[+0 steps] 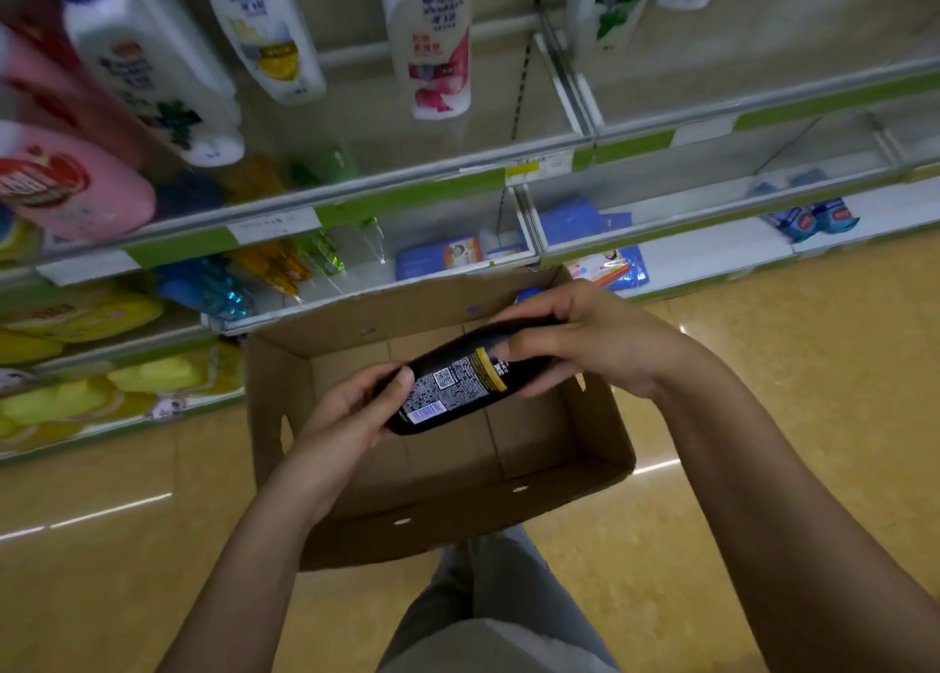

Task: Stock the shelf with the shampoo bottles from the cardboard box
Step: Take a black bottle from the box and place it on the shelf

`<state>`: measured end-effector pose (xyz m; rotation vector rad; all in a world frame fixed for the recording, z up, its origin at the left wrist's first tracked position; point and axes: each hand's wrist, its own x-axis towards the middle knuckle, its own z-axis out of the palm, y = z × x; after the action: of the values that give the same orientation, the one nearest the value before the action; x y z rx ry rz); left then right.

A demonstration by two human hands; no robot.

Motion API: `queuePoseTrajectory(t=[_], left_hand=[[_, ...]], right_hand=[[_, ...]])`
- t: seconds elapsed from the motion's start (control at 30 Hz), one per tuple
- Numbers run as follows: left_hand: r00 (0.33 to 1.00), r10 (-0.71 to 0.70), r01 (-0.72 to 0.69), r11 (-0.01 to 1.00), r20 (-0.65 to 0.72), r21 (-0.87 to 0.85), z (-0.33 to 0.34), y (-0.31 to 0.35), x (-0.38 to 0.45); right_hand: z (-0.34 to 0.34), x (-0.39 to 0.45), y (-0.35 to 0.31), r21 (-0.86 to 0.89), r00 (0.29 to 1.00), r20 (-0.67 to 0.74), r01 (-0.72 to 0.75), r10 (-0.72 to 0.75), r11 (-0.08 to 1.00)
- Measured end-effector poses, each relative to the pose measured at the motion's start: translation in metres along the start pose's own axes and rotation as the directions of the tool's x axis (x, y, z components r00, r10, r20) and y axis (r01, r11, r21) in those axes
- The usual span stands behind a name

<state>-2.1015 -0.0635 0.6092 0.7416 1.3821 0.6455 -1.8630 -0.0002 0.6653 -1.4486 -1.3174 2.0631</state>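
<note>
A black shampoo bottle (458, 382) with a white printed back label and a gold band lies on its side above the open cardboard box (285, 382). My left hand (351, 408) grips its lower end, thumb on the label. My right hand (585, 342) curls over its upper end and hides the cap. The box floor below looks bare; a blue cap (529, 293) shows at its far edge. The shelf (407, 184) rises just behind the box, with white shampoo bottles (432, 36) on the upper level.
Pink bottles (71, 184) and yellow packs (76, 311) fill the shelves at left. Blue packets (442, 258) lie on the low shelves behind the box. The tan tiled floor (788, 367) stretches to the right. My grey trouser leg (488, 596) is under the box's near edge.
</note>
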Motion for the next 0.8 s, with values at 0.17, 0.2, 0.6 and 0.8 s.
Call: queuePoseTrajectory(t=[0.17, 0.2, 0.6, 0.8], left_hand=[[0.986, 0.118, -0.129, 0.988, -0.118, -0.087, 0.003, 0.033, -0.017], [0.979, 0.138, -0.157, 0.98, -0.151, -0.123, 0.004, 0.041, -0.02], [0.94, 0.342, -0.308, 0.817, -0.021, -0.488, 0.012, 0.129, -0.061], [0.911, 0.407, -0.315, 0.793, 0.068, -0.521, 0.007, 0.158, -0.088]], right_hand=[[0.006, -0.008, -0.046, 0.071, 0.983, -0.141, 0.129, -0.118, 0.989], [0.008, -0.008, -0.053, 0.1, 0.969, -0.193, 0.173, -0.151, 0.98], [0.029, -0.003, -0.131, 0.301, 0.82, -0.287, 0.567, -0.495, 0.767], [0.046, -0.007, -0.167, 0.229, 0.806, -0.21, 0.591, -0.554, 0.773]])
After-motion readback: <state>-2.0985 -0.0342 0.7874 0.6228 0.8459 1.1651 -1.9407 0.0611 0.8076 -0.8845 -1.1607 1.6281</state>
